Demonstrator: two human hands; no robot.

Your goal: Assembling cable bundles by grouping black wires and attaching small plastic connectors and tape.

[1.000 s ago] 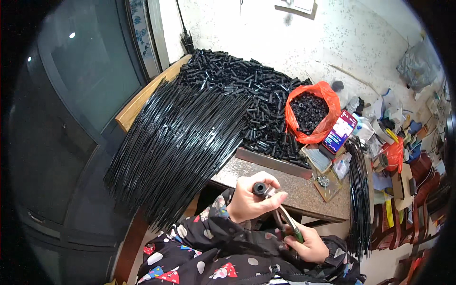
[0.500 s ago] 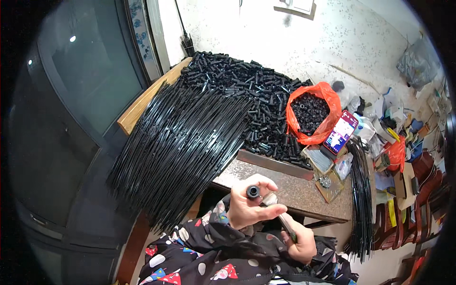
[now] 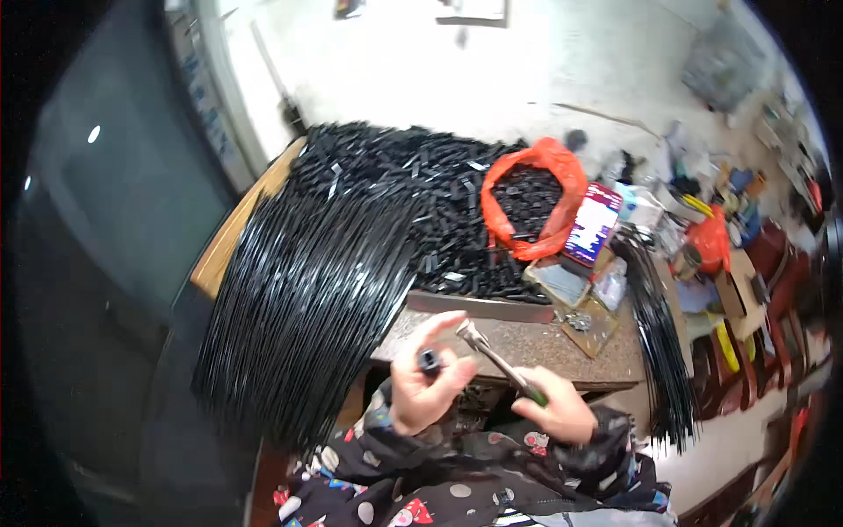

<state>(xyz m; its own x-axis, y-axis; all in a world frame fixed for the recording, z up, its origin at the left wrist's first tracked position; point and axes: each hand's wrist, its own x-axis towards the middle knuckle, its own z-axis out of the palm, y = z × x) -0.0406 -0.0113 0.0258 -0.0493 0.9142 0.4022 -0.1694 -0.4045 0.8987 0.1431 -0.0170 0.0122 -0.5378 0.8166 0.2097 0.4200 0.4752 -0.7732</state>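
Black tube piece, short and round, sits pinched in the fingers of the left hand, with its open end turned up toward the camera, so its long axis points roughly upward and away from the palm. It is held in the air just in front of the near edge of the worktop, above the person's patterned sleeves. The right hand is closed around the green handle of a small hammer, whose shaft slants up and to the left; its metal head is just beside the tube piece, on its right and a little higher. The left hand alone carries the piece, and the hammer comes from its right side.
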